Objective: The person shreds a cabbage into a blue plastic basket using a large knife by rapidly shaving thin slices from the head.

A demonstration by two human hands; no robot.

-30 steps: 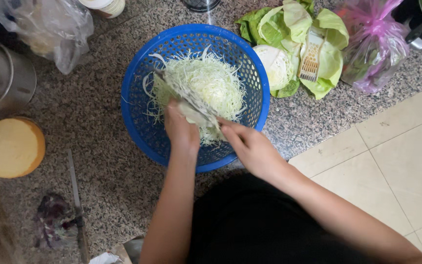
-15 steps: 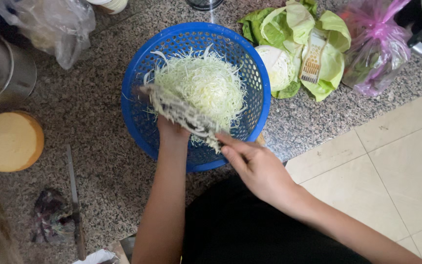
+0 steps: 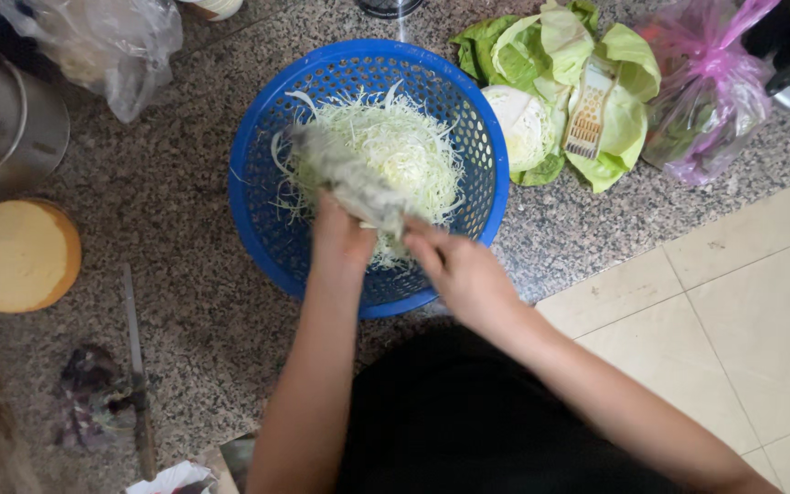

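A blue perforated basket point(image 3: 267, 229) stands on the speckled granite counter point(image 3: 176, 183) and holds a heap of pale shredded cabbage point(image 3: 413, 146). Over the heap is a blurred long knife point(image 3: 345, 178) coated with shreds, slanting from upper left to lower right. My right hand point(image 3: 464, 274) pinches its near end. My left hand point(image 3: 340, 240) is beside it, fingers curled against the blade and the shreds clinging to it. Both forearms reach in from the bottom of the view.
Green cabbage leaves point(image 3: 550, 55), a cut cabbage piece point(image 3: 518, 119) and a pale slicer point(image 3: 587, 119) lie right of the basket, beside a pink plastic bag point(image 3: 706, 91). Left: a metal pot point(image 3: 11, 119), a round yellow block point(image 3: 16, 256), a second knife point(image 3: 134, 366), purple scraps point(image 3: 93, 393).
The knife has swung up over the heap, dragging shreds with it. My left hand slid along the blade toward me, and my right hand moved closer to the basket rim.
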